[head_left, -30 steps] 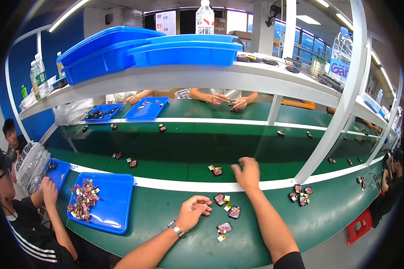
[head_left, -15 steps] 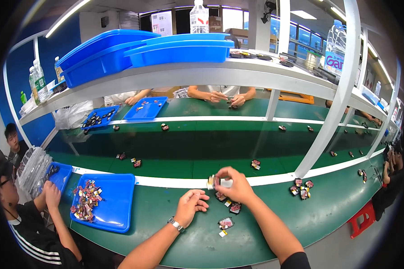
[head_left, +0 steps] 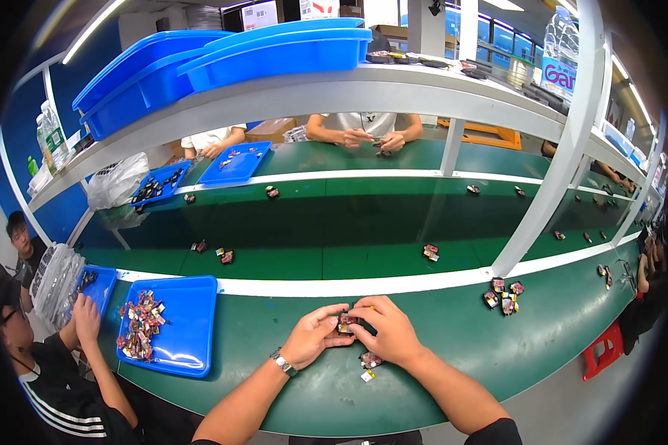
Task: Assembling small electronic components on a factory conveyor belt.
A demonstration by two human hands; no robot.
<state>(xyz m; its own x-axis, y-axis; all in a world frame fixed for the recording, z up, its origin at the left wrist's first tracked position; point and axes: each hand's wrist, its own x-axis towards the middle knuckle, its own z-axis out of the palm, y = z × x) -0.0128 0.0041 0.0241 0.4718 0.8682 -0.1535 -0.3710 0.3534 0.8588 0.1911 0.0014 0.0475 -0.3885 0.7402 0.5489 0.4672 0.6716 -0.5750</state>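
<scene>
My left hand [head_left: 313, 337], wearing a metal-banded watch, and my right hand [head_left: 386, 331] meet over the green bench. Between their fingertips is a small black-cased electronic unit [head_left: 346, 323] with a reddish circuit board and a pale part. The left fingers and thumb close on its left side, while the right fingers cover its top and right. Just below my right hand lies another such unit [head_left: 369, 360], with a small white-and-yellow piece [head_left: 368, 376] beside it. Anything directly beneath my palms is hidden.
A blue tray [head_left: 207, 326] of loose small parts stands at left, beside a co-worker [head_left: 67, 386]. More units [head_left: 503, 298] lie at right near a white post [head_left: 545, 156]. A sunken green belt [head_left: 312, 245] carries scattered units; a shelf [head_left: 274, 104] with blue bins crosses above.
My right hand has come down from near the white rail to my left hand. The left fingers, loosely curled before, now grip the unit too. The whole view has shifted slightly.
</scene>
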